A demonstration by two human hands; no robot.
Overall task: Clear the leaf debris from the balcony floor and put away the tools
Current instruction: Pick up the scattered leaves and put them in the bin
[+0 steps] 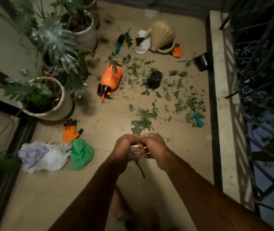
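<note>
The left hand [126,149] and right hand [153,150] are pressed together at near centre, fingers curled, both gripping a teal-handled tool [140,169] whose dark end hangs down below them. A white strip shows between the fingers. Any print on it is too small to read.

On the balcony floor [99,180] to the near left lie a crumpled white plastic bag [41,155] and, touching it, a green mesh bag [81,154]. Just beyond them an orange glove [70,132] with black fingertips lies flat. The leaf debris [143,120] starts just beyond the hands and spreads far and right across the tiles. A teal-handled hand rake [198,118] lies in it at the right.

A cream planter [63,105] stands at the left. Farther on, an orange pressure sprayer [111,79] lies on its side, with an overturned black nursery pot [154,80] to its right among the leaves. Another black pot [202,61] leans at the right wall.

At the far end are a teal-handled trowel [119,43], a beige watering can [162,36] and, touching the can's right side, a second orange glove [177,50]. No writing is legible on the sprayer or the can.
</note>
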